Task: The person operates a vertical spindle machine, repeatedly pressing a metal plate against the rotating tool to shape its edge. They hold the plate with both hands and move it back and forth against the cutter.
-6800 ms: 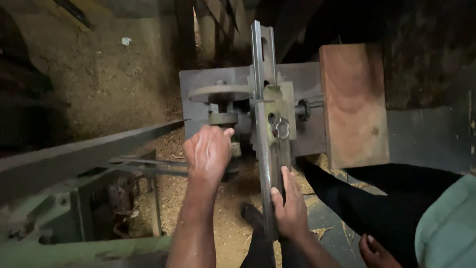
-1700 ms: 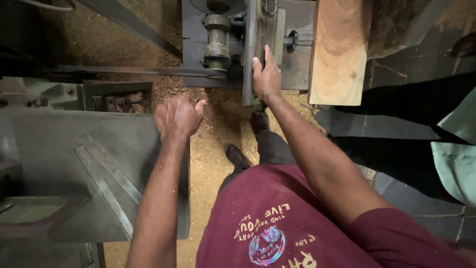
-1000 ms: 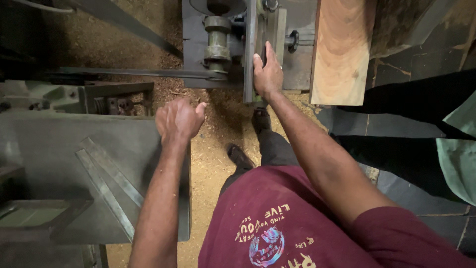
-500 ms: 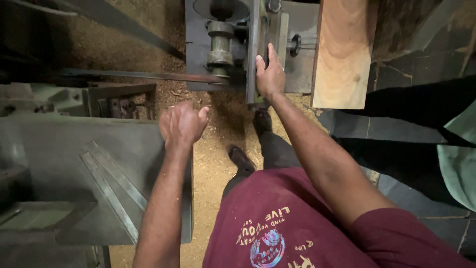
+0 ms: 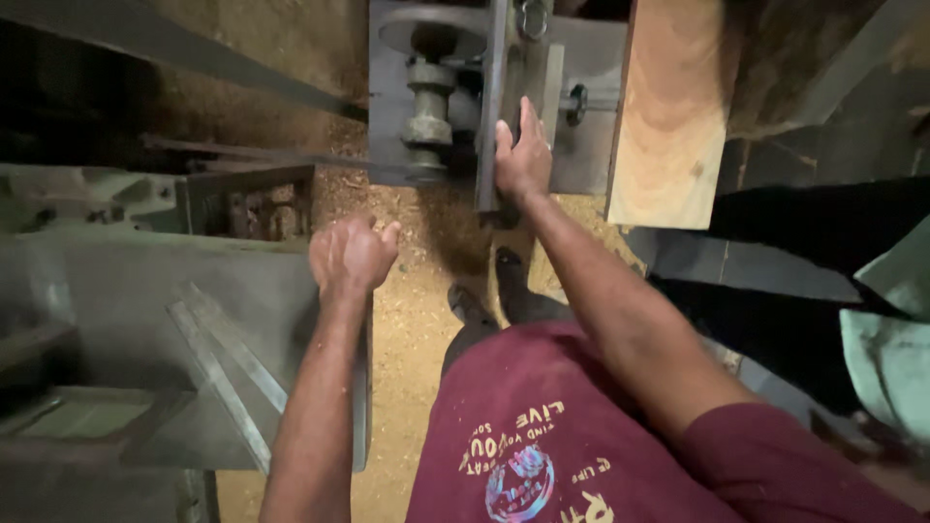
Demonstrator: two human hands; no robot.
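Since 0.5 s ago, little has shifted: left hand [image 5: 351,257] stays loosely curled, empty, hovering over sawdust floor [image 5: 417,320] beside the grey machine table [image 5: 145,320]. Right hand [image 5: 523,160] fingers wrap the upright steel bar [image 5: 492,116], which stands just right of the pulley spindle [image 5: 428,107] and left of the wooden plank [image 5: 668,116]. Judgement: keep the grip firm and low, knuckles clear of the spindle.

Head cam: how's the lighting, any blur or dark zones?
Head view: dim, warm light; wooden plank and sawdust floor are brightest; top left and right side fall into deep shadow; left hand slightly soft, right hand on the metal bar sharper.
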